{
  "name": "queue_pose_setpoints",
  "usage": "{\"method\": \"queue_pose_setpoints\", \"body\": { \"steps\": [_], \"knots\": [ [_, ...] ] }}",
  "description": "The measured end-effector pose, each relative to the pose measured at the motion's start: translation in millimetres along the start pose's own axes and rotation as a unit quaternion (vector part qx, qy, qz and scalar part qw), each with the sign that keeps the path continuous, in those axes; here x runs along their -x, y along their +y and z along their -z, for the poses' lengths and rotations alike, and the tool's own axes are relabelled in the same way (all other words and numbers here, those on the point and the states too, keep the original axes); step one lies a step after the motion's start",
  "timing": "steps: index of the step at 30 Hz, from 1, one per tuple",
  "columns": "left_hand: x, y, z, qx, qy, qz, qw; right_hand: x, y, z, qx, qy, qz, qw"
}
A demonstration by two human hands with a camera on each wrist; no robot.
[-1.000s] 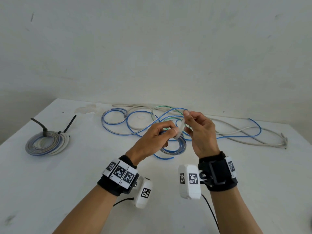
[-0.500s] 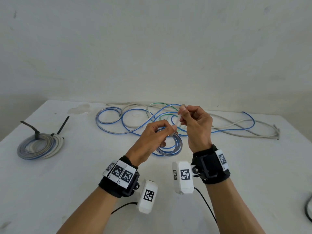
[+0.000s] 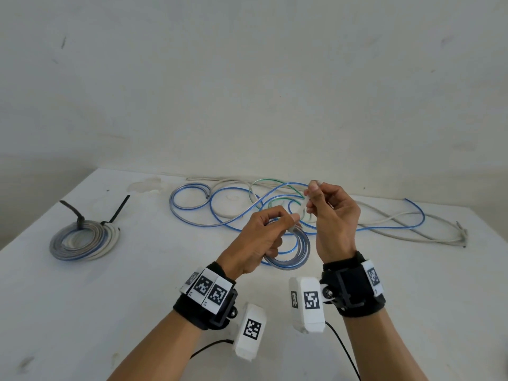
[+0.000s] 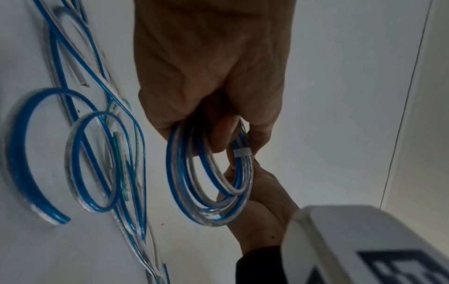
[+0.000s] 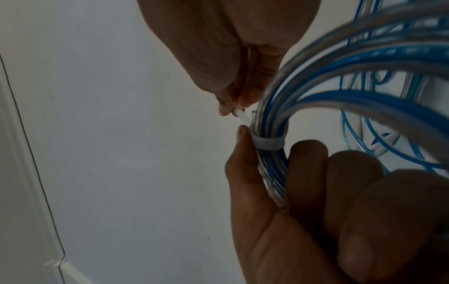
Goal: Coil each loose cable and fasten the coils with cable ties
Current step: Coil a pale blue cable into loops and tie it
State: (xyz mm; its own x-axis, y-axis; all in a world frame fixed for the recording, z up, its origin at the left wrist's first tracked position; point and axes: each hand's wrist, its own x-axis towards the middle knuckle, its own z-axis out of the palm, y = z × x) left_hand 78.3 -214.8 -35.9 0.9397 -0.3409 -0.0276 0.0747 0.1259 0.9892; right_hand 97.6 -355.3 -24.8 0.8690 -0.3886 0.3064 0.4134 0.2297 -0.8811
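Observation:
My left hand grips a small coil of blue and clear cable held above the table. A white cable tie wraps the coil's strands just beyond my left thumb. My right hand pinches the tie's tail and holds it up and away from the coil. In the left wrist view the tie's band shows tight round the coil. The tie's head is hidden by my fingers.
A finished grey and blue coil with two black ties lies at the left of the white table. Loose blue, white and green cables sprawl along the back, trailing right. A wall stands close behind.
Both hands stay together at the coil. My right hand has shifted slightly with the tie's tail, and the head view has moved a little.

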Motion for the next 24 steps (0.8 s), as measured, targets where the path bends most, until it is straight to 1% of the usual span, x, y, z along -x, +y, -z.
{"method": "queue_pose_setpoints", "body": {
  "steps": [3,6,9,12,14,16,17,19,20,21,22,24],
  "knots": [
    [0,1,0,0.007,0.0,-0.001,1.0,-1,2,0,-0.009,0.003,-0.006,1.0],
    [0,-1,-5,0.029,-0.001,0.001,1.0,-2,6,2,-0.007,0.006,-0.029,1.0],
    [-2,-2,-8,0.005,-0.003,-0.012,1.0,-2,8,6,-0.009,0.001,-0.045,0.999],
    [-2,-2,-6,-0.019,0.009,-0.021,1.0,-3,7,7,-0.004,-0.002,-0.048,0.999],
    [-3,1,-3,-0.018,0.025,-0.029,0.999,-4,4,7,0.005,-0.034,-0.072,0.997],
    [-6,7,5,0.01,0.063,-0.043,0.997,-4,-2,9,0.051,-0.095,-0.115,0.988],
    [-8,11,12,0.035,0.092,-0.047,0.994,-3,-5,10,0.085,-0.14,-0.132,0.978],
    [-11,18,29,0.083,0.144,-0.052,0.985,1,-10,9,0.14,-0.246,-0.154,0.947],
    [-11,20,36,0.104,0.163,-0.054,0.98,5,-10,6,0.154,-0.288,-0.159,0.932],
    [-10,22,41,0.121,0.174,-0.057,0.976,8,-9,2,0.158,-0.305,-0.157,0.926],
    [-8,23,45,0.132,0.178,-0.059,0.973,11,-5,-4,0.155,-0.296,-0.146,0.931],
    [-5,24,47,0.144,0.168,-0.065,0.973,15,2,-12,0.148,-0.249,-0.113,0.95]
  ]
}}
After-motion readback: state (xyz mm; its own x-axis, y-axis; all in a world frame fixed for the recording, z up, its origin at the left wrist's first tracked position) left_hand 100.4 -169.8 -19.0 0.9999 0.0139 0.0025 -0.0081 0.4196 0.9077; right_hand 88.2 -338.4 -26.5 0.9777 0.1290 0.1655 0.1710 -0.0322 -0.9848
